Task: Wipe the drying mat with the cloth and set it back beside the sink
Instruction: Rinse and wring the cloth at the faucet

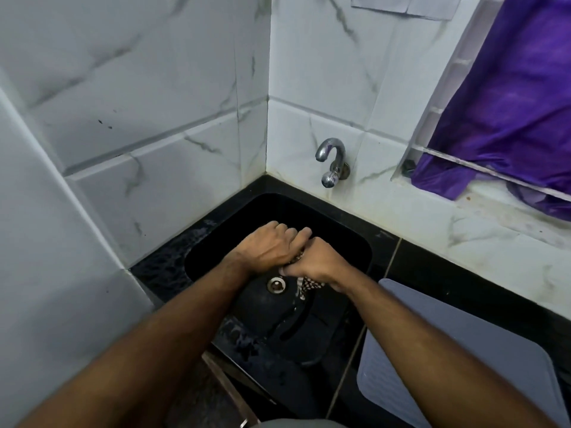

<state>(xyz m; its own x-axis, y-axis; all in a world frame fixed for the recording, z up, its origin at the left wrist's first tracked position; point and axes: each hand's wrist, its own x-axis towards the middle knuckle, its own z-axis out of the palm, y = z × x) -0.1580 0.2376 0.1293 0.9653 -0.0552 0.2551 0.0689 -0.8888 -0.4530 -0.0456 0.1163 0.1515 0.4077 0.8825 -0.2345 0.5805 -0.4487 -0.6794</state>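
Both hands (pixel 268 248) (pixel 318 261) grip the cloth (pixel 309 284) over the sink (pixel 349 242).
Cloth looks soft, wet; mat (pixel 448 344) right of grip, likely floppy — lift by edge.

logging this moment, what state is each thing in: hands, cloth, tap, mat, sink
left hand: gripping the cloth
right hand: gripping the cloth
cloth: bunched between both hands over the sink
tap: no water running
mat: flat on the counter, right of the sink
sink: drain uncovered

Checked cloth (pixel 310 285), grey mat (pixel 457 359), black sink (pixel 216 242), purple curtain (pixel 509 103)
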